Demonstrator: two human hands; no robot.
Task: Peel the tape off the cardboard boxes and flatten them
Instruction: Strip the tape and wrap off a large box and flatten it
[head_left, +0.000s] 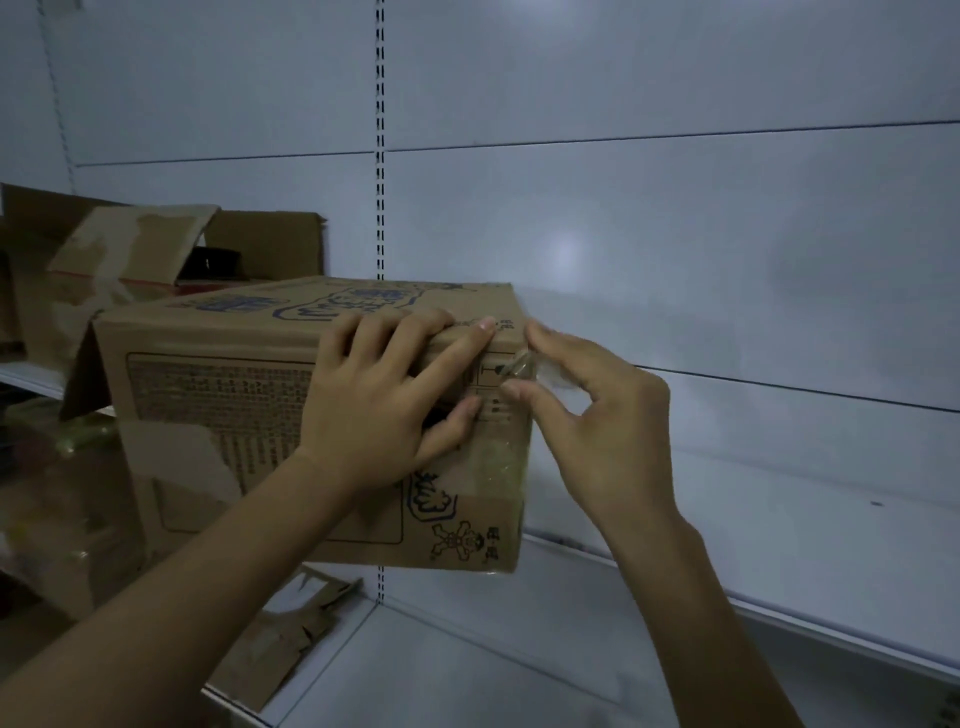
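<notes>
Cardboard box (218, 415), printed side toward the viewer, stands at the front edge of a white shelf (753, 519); whether its base rests fully on the shelf cannot be told. A strand of clear tape (519, 366) lifts from the box's right vertical edge near the top corner. More tape lies flat lower on that edge. The left hand (384, 405) lies on the near face, fingers spread – fingertips over the top edge, thumb pressed lower. The right hand (602, 426), at 3 o'clock of the box, pinches the tape strand between thumb and forefinger, its other fingers loosely curled behind. An open flap (83, 374) hangs from the box's left edge at 9 o'clock.

From 1 to 4 o'clock the shelf and the white back panel (649, 218) lie bare – open room beside the right hand. A slotted upright (380, 156) rises at 12 o'clock. At 10 o'clock stand other opened boxes (130, 249), close behind. At 6 o'clock, on a lower shelf (467, 675), lies a torn cardboard scrap (291, 639).
</notes>
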